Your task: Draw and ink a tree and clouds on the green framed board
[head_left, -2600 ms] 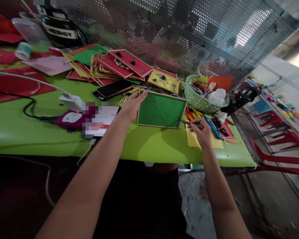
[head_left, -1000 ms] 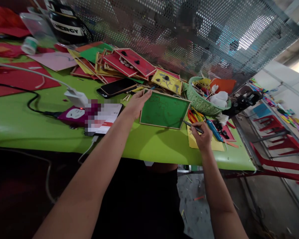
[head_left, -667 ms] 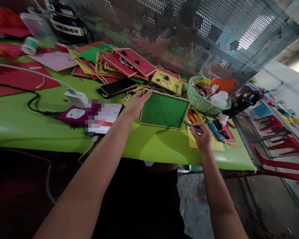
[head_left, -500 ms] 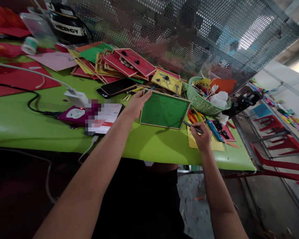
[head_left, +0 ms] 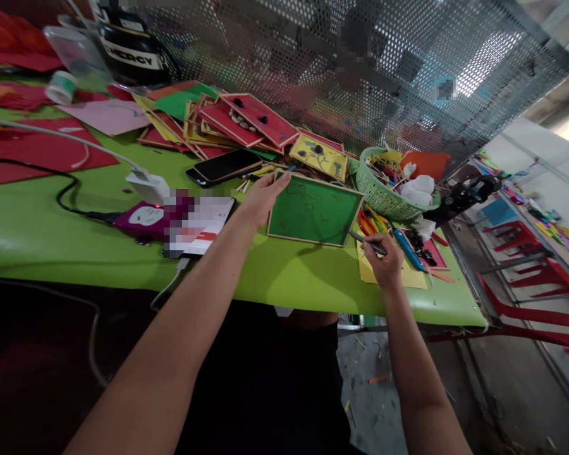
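A green card in a thin wooden frame (head_left: pixel 308 212) stands tilted up above the table, with faint dark drawn lines on its face. My left hand (head_left: pixel 264 197) grips its upper left corner, thumb on the front. Closed around a dark grey pen (head_left: pixel 375 247) is my right hand (head_left: pixel 385 260), at the card's lower right corner. The pen's tip is at or very near the frame's right edge; whether it touches, I cannot tell. Beneath my right hand lies a yellow sheet (head_left: pixel 410 275). Beside it are pliers with red and yellow handles (head_left: pixel 370 222) and a blue tool (head_left: pixel 408 249).
Framed red cards (head_left: pixel 260 120) and a framed yellow card (head_left: pixel 318 155) pile up behind. A green basket (head_left: pixel 384 189) of scraps stands at the right. A dark phone (head_left: pixel 225 167), a lit phone (head_left: pixel 199 230) and a purple power strip (head_left: pixel 145 218) with cables lie left. A metal mesh panel (head_left: pixel 313 69) rises behind.
My hands, the framed green card and the pen look almost still. The view has shifted very slightly, and the number on the lit phone has changed from 40 to 41.
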Demonstrator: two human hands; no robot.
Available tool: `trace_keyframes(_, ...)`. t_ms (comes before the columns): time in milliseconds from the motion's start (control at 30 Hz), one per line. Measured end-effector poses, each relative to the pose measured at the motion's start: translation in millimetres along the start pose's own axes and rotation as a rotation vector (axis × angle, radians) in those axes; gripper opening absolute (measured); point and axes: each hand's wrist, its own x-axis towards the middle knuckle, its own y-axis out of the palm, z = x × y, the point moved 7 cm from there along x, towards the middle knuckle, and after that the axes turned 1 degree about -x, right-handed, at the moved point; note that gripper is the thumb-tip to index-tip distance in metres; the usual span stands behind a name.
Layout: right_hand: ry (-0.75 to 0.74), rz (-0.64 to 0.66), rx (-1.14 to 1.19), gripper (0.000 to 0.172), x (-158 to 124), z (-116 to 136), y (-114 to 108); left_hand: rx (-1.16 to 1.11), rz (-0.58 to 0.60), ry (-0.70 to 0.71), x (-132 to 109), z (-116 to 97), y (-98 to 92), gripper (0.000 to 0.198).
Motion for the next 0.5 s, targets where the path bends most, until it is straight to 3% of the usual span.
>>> trace_keyframes(300,-0.014,-0.017,0.01,0.004,0.6,2.2,-1.0,-0.014,0.029,0.013,0.1,-0.5,0.9,0.04)
trace_keyframes(500,0.008,0.012,-0.007,0.006,0.0,-0.1,0.7,-0.016,0.023,0.015,-0.1,-0.4,0.9,0.035)
